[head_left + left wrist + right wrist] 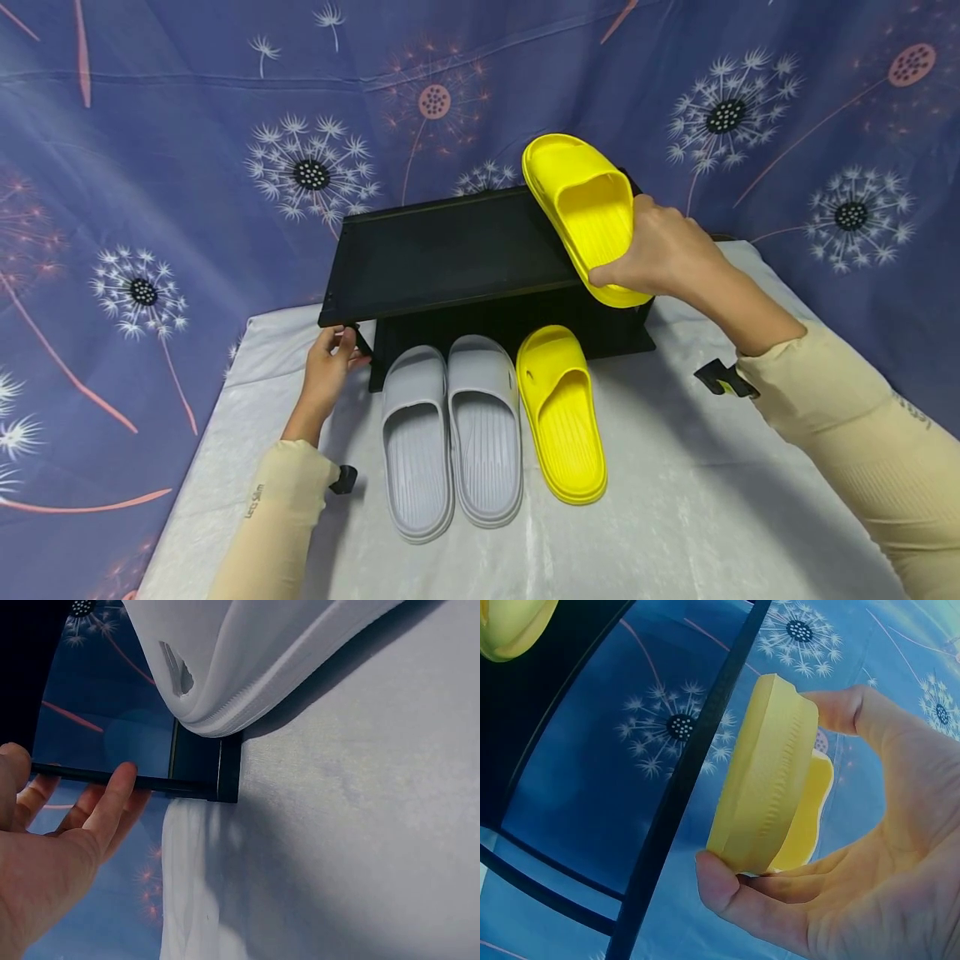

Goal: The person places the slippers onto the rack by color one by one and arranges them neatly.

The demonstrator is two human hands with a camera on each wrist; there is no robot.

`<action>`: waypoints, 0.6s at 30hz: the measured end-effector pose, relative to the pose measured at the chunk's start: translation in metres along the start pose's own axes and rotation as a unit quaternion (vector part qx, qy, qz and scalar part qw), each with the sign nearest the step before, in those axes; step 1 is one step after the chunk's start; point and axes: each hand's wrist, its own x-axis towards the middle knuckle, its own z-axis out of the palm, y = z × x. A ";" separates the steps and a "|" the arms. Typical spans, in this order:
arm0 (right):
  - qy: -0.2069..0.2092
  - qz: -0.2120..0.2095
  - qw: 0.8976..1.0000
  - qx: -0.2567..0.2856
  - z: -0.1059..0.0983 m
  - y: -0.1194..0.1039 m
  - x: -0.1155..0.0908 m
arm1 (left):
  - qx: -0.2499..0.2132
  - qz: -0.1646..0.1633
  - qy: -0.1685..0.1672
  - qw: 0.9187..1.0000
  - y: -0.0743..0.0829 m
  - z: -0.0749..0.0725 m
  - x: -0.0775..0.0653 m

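My right hand [675,250] grips a yellow slipper [596,221] by its heel end, toe pointing away. In the head view the slipper overlaps the right end of a black two-level shoe rack [442,250]. Seen from the right wrist, thumb and fingers pinch the slipper's heel [761,776] from opposite sides. At the rack's front left corner, my left hand [327,367] holds the frame; the left wrist view has its fingers around a thin black bar [161,784]. Below the rack's front, a second yellow slipper [573,425] lies on the cloth.
Two grey slippers, a left one [418,475] and a right one [487,458], lie side by side left of the lower yellow slipper, toes at the rack. A white cloth [660,517] covers the table. A blue dandelion-print curtain [187,125] hangs close behind.
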 end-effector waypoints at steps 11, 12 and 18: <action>-0.018 0.003 1.000 -0.012 0.001 -0.002 0.008 | 0.002 -0.005 -0.001 1.000 -0.002 0.000 -0.001; -0.020 0.003 1.000 -0.012 0.000 -0.002 0.009 | 0.002 -0.005 -0.001 1.000 -0.002 0.000 -0.001; -0.034 0.008 0.999 -0.016 -0.001 -0.001 0.016 | -0.015 -0.020 -0.007 1.000 0.014 0.001 -0.006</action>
